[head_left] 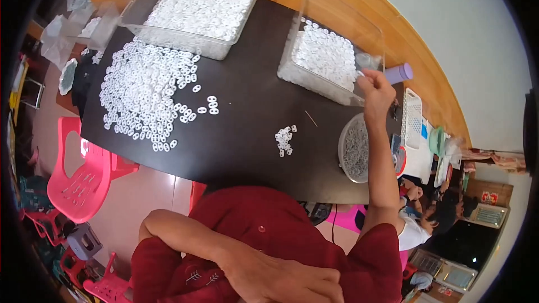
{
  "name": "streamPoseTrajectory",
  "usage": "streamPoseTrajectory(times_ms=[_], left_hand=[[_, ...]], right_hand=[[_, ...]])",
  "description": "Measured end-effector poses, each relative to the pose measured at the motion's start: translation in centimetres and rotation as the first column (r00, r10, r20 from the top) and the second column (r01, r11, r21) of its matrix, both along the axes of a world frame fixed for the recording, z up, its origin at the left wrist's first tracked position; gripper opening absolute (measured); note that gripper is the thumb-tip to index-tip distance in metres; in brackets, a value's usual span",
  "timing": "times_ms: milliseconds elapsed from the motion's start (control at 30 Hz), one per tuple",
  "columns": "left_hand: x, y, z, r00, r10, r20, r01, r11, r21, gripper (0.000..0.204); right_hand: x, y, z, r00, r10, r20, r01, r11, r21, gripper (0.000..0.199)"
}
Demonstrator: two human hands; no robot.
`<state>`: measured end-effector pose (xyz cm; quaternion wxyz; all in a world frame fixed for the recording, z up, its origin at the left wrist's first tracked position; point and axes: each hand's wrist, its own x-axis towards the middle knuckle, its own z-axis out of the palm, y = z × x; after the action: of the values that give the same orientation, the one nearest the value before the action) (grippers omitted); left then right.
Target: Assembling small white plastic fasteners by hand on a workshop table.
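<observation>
My right hand (378, 91) reaches over the near right corner of the smaller clear bin (331, 90). Its thumb and finger are pinched on a small white plastic piece (360, 73). That bin holds a heap of white two-hole pieces (323, 53). Across the front of my dark red shirt lies my left hand (281, 276), back upward and holding nothing I can see. Its fingers look loosely bent, partly cut off by the lower edge. Below my right hand, my forearm partly covers a round tub (353, 148) of small clear or metallic parts.
A larger clear bin (219, 47) of white pieces stands at the far left, with a loose pile (140, 87) before it. A small cluster (285, 140) and a thin stick (311, 118) lie mid-table. Right are a purple bottle (398, 73), white basket (412, 118) and another person (415, 227).
</observation>
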<state>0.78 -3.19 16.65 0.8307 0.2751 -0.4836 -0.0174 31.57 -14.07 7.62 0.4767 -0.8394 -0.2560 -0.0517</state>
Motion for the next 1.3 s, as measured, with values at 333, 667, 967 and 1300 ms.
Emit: streamPoseTrajectory(times_ms=[333,667,967,1300], left_hand=[[-0.9,1.5,-2.7,0.995,-0.001,0.099,-0.01,0.993,0.12,0.024],[-0.8,0.5,-3.3,0.992,0.021,-0.122,-0.021,1.0,0.001,0.022],[-1.5,6.9,-11.0,0.626,0.484,-0.611,-0.105,0.829,0.549,0.018],[-2.8,6.0,-15.8,0.155,0.755,-0.637,-0.173,0.656,0.735,0.012]], right_hand=[[5.1,3.5,-1.6,0.973,0.104,0.205,-0.016,0.92,-0.392,0.024],[-5.8,-2.3,-0.5,0.869,0.214,0.446,-0.106,0.961,-0.255,0.014],[-11.4,-3.5,-12.4,0.988,0.144,-0.057,-0.154,0.947,-0.282,0.013],[-10.6,-1.4,-14.7,0.932,0.294,0.214,-0.121,0.806,-0.58,0.008]])
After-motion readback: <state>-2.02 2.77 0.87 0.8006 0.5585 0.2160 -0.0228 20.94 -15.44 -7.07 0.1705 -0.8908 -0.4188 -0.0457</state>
